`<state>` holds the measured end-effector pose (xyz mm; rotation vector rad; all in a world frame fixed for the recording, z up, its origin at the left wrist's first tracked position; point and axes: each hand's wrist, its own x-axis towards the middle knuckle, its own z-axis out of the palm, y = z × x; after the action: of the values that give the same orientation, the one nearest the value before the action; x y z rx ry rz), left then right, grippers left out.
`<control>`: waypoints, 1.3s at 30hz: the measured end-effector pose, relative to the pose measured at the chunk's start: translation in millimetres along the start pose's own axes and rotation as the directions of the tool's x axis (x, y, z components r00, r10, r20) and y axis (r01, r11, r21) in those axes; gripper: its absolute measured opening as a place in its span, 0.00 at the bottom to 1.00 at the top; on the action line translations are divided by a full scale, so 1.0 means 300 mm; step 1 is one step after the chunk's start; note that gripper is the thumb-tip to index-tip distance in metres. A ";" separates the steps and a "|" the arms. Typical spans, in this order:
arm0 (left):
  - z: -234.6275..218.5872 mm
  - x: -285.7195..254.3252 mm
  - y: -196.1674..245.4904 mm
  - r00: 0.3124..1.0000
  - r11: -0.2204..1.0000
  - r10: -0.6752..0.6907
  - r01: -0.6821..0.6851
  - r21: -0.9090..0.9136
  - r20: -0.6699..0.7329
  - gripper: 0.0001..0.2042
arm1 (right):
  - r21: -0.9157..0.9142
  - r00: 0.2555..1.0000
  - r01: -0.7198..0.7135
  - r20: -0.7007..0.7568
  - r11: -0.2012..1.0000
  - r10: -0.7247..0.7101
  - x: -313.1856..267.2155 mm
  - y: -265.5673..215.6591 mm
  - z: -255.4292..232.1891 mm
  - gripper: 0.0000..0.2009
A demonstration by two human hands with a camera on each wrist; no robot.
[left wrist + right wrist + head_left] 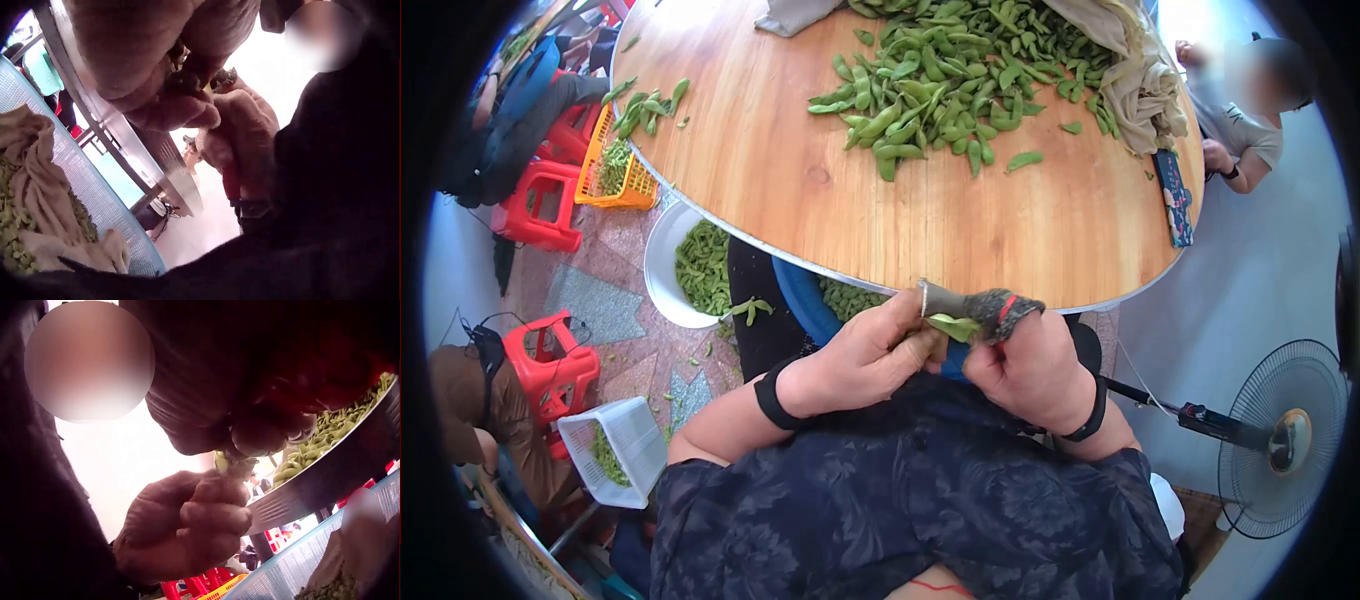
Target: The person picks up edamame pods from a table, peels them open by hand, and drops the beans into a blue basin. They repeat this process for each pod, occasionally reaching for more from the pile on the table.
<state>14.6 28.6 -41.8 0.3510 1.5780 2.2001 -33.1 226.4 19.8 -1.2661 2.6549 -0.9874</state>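
Observation:
At the table's near edge in the head view, the left hand [865,355] and right hand [1030,365] meet in front of the chest. A green bean pod [953,326] lies between them, pinched in the left hand's fingertips. Grey fabric [1005,312] with a red band covers some of the right hand's fingers, which are curled close beside the pod. In the right wrist view, a bit of green pod [221,461] shows between the left hand [187,525] and the dark right hand [250,406]. What the right fingers grip is partly hidden.
A pile of pods [940,85] and a cloth [1145,90] lie on the round wooden table [780,190]. Below stand a white bucket [662,275], a blue tub [800,300], a yellow basket [635,188] and red stools [550,365]. A fan [1285,440] stands at right.

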 end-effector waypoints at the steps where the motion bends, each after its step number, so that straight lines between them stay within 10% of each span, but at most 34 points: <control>1: -0.002 0.001 -0.010 0.997 0.992 0.082 -0.083 0.099 0.007 0.19 | 0.012 0.997 -0.065 -0.035 0.998 0.066 -0.003 0.001 -0.010 0.14; 3: -0.003 -0.003 0.012 0.980 0.956 0.197 -0.198 0.215 0.024 0.22 | 0.017 0.992 -0.086 -0.087 0.996 0.087 0.002 -0.004 -0.028 0.13; 5: 0.000 -0.015 0.075 0.999 0.988 0.032 -0.038 0.147 0.040 0.21 | 0.120 0.985 -0.164 -0.026 0.979 0.168 0.014 -0.015 -0.048 0.12; 9: -0.011 -0.022 0.030 0.999 0.994 0.045 -0.048 -0.095 -0.026 0.15 | 0.122 0.975 0.012 0.218 0.992 -0.038 0.043 -0.011 -0.028 0.14; 14: -0.047 -0.097 0.083 0.943 0.994 0.105 -0.109 0.004 -0.315 0.11 | 0.004 0.994 -0.110 0.017 0.994 0.110 0.130 0.058 -0.070 0.12; 19: -0.266 -0.310 0.028 0.598 0.916 0.376 -0.128 0.379 -0.708 0.17 | -0.405 0.994 -0.092 -0.095 0.910 0.058 0.254 0.273 -0.154 0.14; 23: -0.401 -0.480 -0.006 0.368 0.635 0.556 0.392 0.666 -0.746 0.23 | -0.458 0.999 -0.031 -0.039 0.889 0.015 0.271 0.344 -0.154 0.15; 27: -0.295 -0.420 0.042 0.348 0.572 0.622 0.410 0.710 -0.702 0.22 | -0.264 0.997 -0.079 0.000 0.961 0.082 0.247 0.295 -0.147 0.13; 29: -0.248 -0.339 0.051 0.411 0.535 0.713 0.205 0.820 -0.568 0.19 | -0.183 0.996 -0.082 0.013 0.980 0.086 0.230 0.209 -0.140 0.13; 31: -0.160 -0.255 0.115 0.645 0.758 0.519 -0.044 0.651 -0.561 0.16 | -0.268 0.997 0.016 0.083 0.963 0.006 0.207 0.105 -0.131 0.11; 34: -0.101 -0.133 0.163 0.954 0.988 0.026 0.021 0.154 -0.297 0.15 | -0.142 0.917 0.375 0.200 0.916 -0.345 0.166 0.033 -0.101 0.07; 39: -0.018 -0.019 0.125 0.981 0.956 -0.169 0.186 -0.229 0.093 0.11 | -0.014 0.877 0.445 0.206 0.895 -0.433 0.123 -0.009 -0.074 0.09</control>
<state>10.5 10.9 -8.0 0.2060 1.2404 2.1784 -62.5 210.6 47.3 -1.9285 2.3089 -0.7633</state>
